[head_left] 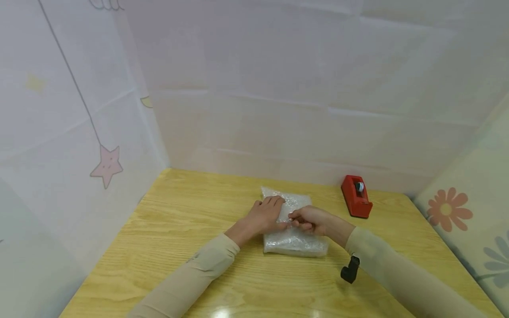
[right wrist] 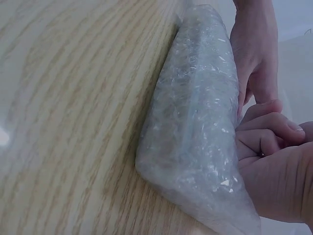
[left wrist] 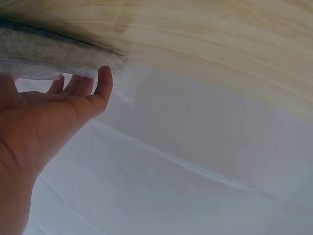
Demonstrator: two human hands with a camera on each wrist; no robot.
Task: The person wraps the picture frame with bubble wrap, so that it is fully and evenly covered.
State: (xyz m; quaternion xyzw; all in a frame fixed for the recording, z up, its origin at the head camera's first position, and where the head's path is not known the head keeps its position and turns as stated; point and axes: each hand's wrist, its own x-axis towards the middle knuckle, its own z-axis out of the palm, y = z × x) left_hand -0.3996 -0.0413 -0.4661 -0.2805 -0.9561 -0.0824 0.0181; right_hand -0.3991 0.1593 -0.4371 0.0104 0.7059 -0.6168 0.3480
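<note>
A flat package in clear bubble wrap (head_left: 296, 244) lies on the wooden table in front of me. My left hand (head_left: 265, 216) rests on the left part of its top, fingers spread toward the far side. In the left wrist view, the left hand's fingers (left wrist: 104, 90) lie along the package's face. My right hand (head_left: 314, 218) is over the middle right of the wrap, with its fingers (right wrist: 261, 139) curled and the thumb close to the index finger. I cannot tell whether these fingers pinch a bit of film or nothing.
A red tape dispenser (head_left: 354, 198) stands at the back right of the table (head_left: 191, 212). Pale printed sheets (head_left: 258, 88) hang behind and at both sides. A small black device (head_left: 350, 269) sticks out from the right sleeve.
</note>
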